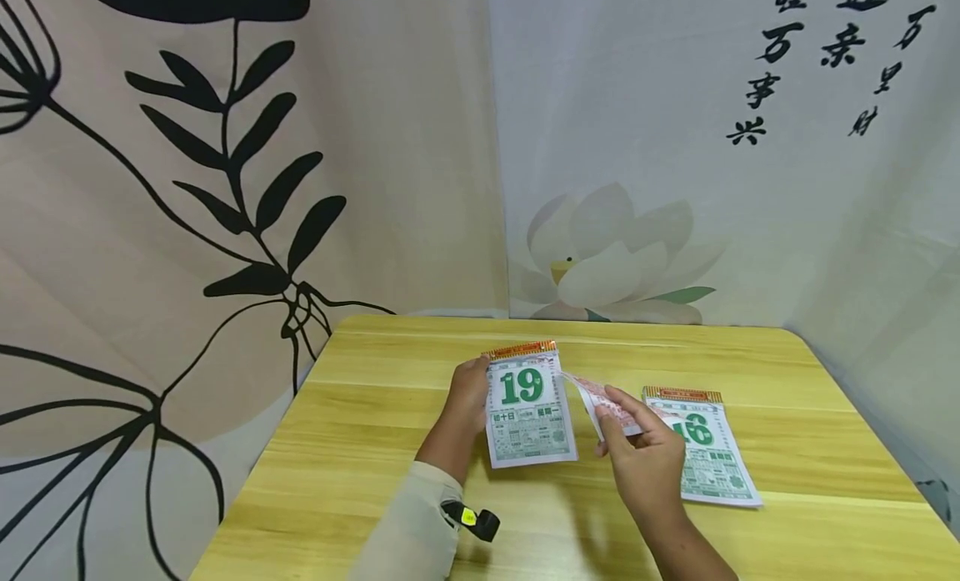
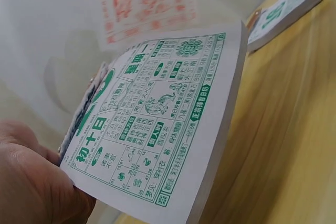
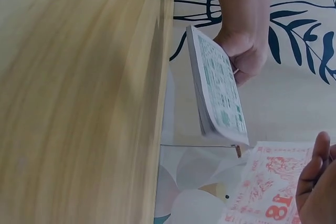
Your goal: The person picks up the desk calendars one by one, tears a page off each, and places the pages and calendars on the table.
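My left hand (image 1: 468, 400) grips a tear-off calendar pad (image 1: 529, 418) by its upper left edge. The pad is raised and tilted above the table, a green 19 on its front page and a red-gold strip along the top. Just right of it, my right hand (image 1: 647, 460) pinches a thin calendar sheet (image 1: 596, 398) with red print. A red 18 shows on that sheet (image 3: 278, 198) in the right wrist view. The sheet's far corner comes close to the pad's right edge; whether they touch I cannot tell.
A second calendar pad (image 1: 718, 468) lies on the wooden table (image 1: 360, 448) at the right, partly behind my right hand, with a green number on its page. A printed cloth (image 1: 420, 147) hangs behind the table. My left wrist wears a black strap (image 1: 480, 523).
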Motion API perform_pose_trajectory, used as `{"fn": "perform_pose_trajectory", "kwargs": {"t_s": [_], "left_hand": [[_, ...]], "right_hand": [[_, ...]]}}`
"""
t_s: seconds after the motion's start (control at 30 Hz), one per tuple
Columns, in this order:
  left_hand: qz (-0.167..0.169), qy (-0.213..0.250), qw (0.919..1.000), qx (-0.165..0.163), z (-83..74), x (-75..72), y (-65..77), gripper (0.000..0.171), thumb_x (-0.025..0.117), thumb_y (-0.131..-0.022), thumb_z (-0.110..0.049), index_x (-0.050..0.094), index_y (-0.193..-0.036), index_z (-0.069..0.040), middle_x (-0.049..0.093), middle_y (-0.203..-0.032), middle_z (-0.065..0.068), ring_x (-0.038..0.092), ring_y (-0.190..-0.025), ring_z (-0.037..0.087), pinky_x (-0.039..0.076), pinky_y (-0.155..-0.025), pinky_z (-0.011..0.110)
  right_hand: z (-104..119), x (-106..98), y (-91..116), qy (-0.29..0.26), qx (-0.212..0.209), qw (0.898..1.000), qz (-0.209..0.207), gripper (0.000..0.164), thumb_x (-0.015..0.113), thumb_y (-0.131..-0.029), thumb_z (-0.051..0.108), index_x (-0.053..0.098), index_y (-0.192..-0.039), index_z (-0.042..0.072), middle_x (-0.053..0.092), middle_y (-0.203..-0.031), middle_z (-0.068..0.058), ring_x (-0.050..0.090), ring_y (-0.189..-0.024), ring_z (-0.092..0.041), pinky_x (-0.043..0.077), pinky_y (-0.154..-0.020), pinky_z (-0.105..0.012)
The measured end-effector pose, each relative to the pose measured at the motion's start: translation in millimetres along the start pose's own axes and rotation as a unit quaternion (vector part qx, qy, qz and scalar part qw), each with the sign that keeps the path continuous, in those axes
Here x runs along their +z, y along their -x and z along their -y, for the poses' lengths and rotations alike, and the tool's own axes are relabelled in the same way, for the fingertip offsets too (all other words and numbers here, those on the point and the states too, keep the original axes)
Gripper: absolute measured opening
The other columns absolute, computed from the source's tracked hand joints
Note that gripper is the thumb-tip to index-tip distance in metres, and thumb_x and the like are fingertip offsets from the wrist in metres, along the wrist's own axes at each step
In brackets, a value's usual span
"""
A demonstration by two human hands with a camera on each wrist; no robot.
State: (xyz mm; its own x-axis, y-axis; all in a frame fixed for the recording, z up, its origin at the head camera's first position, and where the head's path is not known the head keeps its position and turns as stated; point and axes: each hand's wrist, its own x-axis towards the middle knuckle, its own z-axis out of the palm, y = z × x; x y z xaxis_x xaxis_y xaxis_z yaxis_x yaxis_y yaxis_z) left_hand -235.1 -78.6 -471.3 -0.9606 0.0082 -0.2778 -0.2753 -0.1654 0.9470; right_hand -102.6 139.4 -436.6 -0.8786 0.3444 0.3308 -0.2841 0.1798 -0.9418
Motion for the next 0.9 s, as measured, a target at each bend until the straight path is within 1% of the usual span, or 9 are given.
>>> {"fn": "perform_pose_trajectory", "kwargs": {"t_s": [0.07, 0.13, 0.27, 0.37, 0.47, 0.53, 0.67, 0.77, 0.9], "left_hand": [[0.003, -0.006, 1.0, 0.003, -1.0, -5.5, 0.2, 0.056, 0.035, -0.121, -0.039, 0.049, -0.156, 0.003, 0.074, -0.123, 0.018, 0.077, -0.1, 0.02, 0.063, -0.084, 0.03], [0.006, -0.012, 0.9999, 0.002, -1.8, -10.1, 0.4, 0.056, 0.036, -0.121, -0.039, 0.05, -0.155, 0.003, 0.074, -0.124, 0.018, 0.076, -0.101, 0.02, 0.062, -0.085, 0.029], [0.007, -0.025, 0.9996, -0.002, -2.6, -16.1, 0.1, 0.056, 0.037, -0.12, -0.04, 0.05, -0.156, 0.002, 0.073, -0.126, 0.019, 0.076, -0.104, 0.021, 0.062, -0.086, 0.029], [-0.002, -0.03, 0.9995, -0.003, -2.3, -19.2, -0.7, 0.056, 0.037, -0.12, -0.039, 0.05, -0.156, 0.002, 0.073, -0.127, 0.019, 0.077, -0.106, 0.022, 0.063, -0.087, 0.03], [-0.01, -0.031, 0.9994, -0.007, -1.6, -22.4, -2.2, 0.054, 0.038, -0.12, -0.038, 0.051, -0.156, 0.0, 0.073, -0.128, 0.019, 0.076, -0.107, 0.023, 0.063, -0.087, 0.03], [-0.013, -0.035, 0.9993, -0.005, -0.7, -24.5, -3.0, 0.054, 0.039, -0.12, -0.038, 0.052, -0.155, 0.0, 0.073, -0.128, 0.019, 0.076, -0.107, 0.023, 0.063, -0.087, 0.03], [-0.019, -0.048, 0.9987, -0.001, 0.2, -28.7, -2.9, 0.056, 0.039, -0.12, -0.039, 0.048, -0.159, -0.001, 0.073, -0.129, 0.02, 0.075, -0.106, 0.022, 0.062, -0.085, 0.03], [-0.021, -0.058, 0.9981, 0.003, 0.7, -32.2, -1.9, 0.057, 0.039, -0.12, -0.039, 0.045, -0.162, 0.0, 0.073, -0.13, 0.021, 0.075, -0.104, 0.022, 0.062, -0.084, 0.029], [-0.018, -0.065, 0.9977, 0.005, -0.5, -37.1, -0.4, 0.056, 0.039, -0.12, -0.038, 0.048, -0.16, 0.0, 0.073, -0.126, 0.021, 0.076, -0.099, 0.021, 0.062, -0.081, 0.029]], "right_hand": [[0.2, 0.3, -0.6, 0.003, 0.007, 1.0, 0.005, 0.03, 0.076, -0.102, 0.002, 0.079, -0.131, 0.008, 0.076, -0.129, -0.017, 0.068, -0.051, -0.01, 0.036, -0.036, -0.022], [0.5, 1.1, -1.0, 0.009, 0.016, 1.0, 0.008, 0.03, 0.076, -0.102, 0.004, 0.079, -0.132, 0.009, 0.074, -0.135, -0.016, 0.068, -0.052, -0.009, 0.037, -0.038, -0.022], [-0.7, 5.1, -1.3, 0.012, 0.032, 0.999, 0.004, 0.029, 0.075, -0.102, 0.003, 0.08, -0.13, 0.011, 0.073, -0.139, -0.005, 0.069, -0.054, -0.008, 0.041, -0.041, -0.022], [-3.3, 8.4, -1.6, 0.007, 0.036, 0.999, 0.003, 0.03, 0.074, -0.102, 0.0, 0.08, -0.13, 0.011, 0.073, -0.133, 0.008, 0.069, -0.054, -0.008, 0.039, -0.039, -0.022], [-5.3, 11.3, -2.4, 0.004, 0.039, 0.999, 0.008, 0.03, 0.074, -0.102, 0.001, 0.08, -0.13, 0.01, 0.074, -0.125, 0.016, 0.069, -0.055, -0.009, 0.038, -0.039, -0.022], [-6.6, 12.6, -3.0, 0.006, 0.043, 0.999, 0.015, 0.029, 0.074, -0.104, 0.003, 0.079, -0.131, 0.011, 0.075, -0.126, 0.013, 0.07, -0.056, -0.009, 0.04, -0.041, -0.022], [-8.0, 14.5, -4.4, 0.018, 0.054, 0.998, 0.034, 0.029, 0.073, -0.106, 0.01, 0.077, -0.135, 0.013, 0.077, -0.125, -0.005, 0.07, -0.058, -0.01, 0.04, -0.041, -0.024], [-8.2, 16.1, -5.0, 0.031, 0.065, 0.997, 0.042, 0.029, 0.072, -0.107, 0.012, 0.077, -0.135, 0.016, 0.079, -0.102, -0.012, 0.068, -0.056, -0.012, 0.037, -0.039, -0.026], [-9.3, 19.9, -5.4, 0.036, 0.072, 0.995, 0.059, 0.031, 0.073, -0.105, 0.008, 0.076, -0.136, 0.015, 0.073, -0.074, -0.006, 0.068, -0.056, -0.014, 0.038, -0.041, -0.025]]}}
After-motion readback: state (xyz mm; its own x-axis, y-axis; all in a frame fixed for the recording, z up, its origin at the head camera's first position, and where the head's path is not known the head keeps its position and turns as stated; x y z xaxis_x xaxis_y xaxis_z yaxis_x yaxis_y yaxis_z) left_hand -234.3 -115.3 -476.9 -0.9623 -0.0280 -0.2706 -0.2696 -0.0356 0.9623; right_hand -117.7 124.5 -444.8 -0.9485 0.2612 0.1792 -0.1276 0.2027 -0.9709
